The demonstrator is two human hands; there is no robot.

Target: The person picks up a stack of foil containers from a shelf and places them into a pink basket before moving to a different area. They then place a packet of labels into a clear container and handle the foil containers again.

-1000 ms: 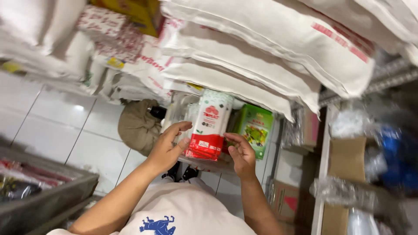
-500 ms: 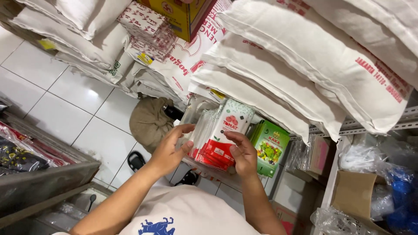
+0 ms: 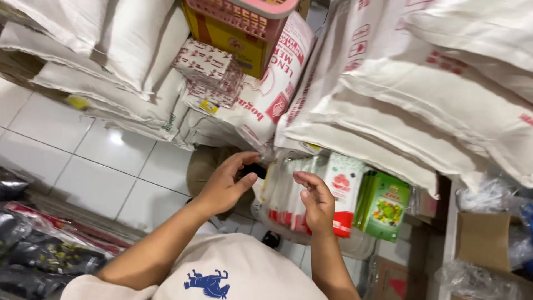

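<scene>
1. white floor tiles lay at the far left, beside dark plastic-wrapped goods.
2. left hand was released, fingers spread, near the row of white-and-red cartons but apart from it.
3. right hand was loosely curled, grasping nothing, in front of those cartons under the stacked white sacks.
4. green carton stood just beside them; judged, the cartons were being arranged, so any next move needed a fresh grip.
</scene>
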